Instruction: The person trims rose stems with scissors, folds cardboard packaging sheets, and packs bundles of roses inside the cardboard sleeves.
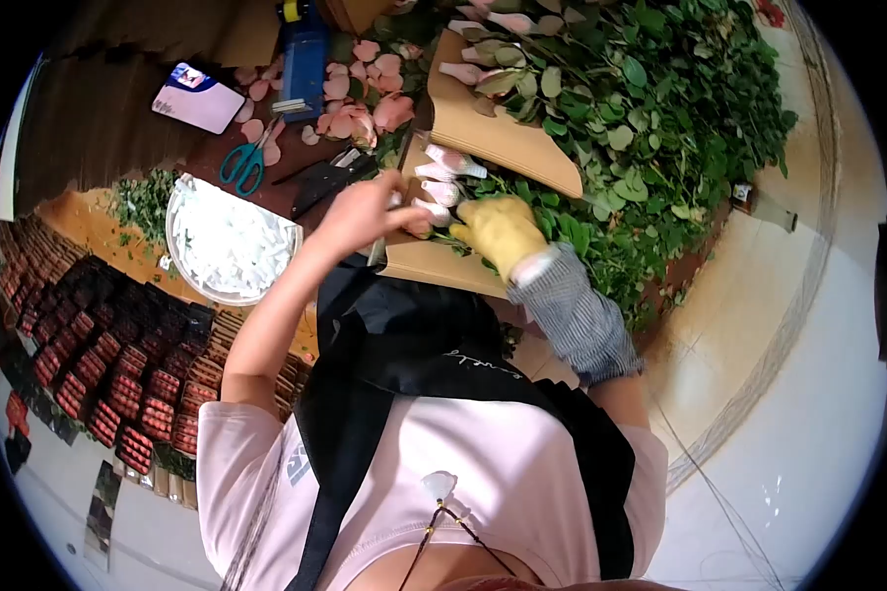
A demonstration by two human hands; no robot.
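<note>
My bare left hand [360, 215] reaches in from the left with its fingers curled in a pinch. A small pale bit shows between them, too small to make out. Right beside these fingertips lies a pale pink rosebud [432, 211] in a white sleeve. My right hand [503, 231], in a yellow glove with a striped grey cuff, closes around the stem side of that bud; the fingers partly hide the stem. More sleeved rosebuds [450, 161] lie just above in a row on brown cardboard [434, 264], their leafy stems pointing right.
A white bowl [171, 241] of small white sleeves stands at left. Teal-handled scissors [241, 167], a phone [197, 98], a blue tool [303, 69] and loose pink petals [389, 110] lie on the table. Folded cardboard [493, 138] and heaped rose foliage [650, 148] fill the right.
</note>
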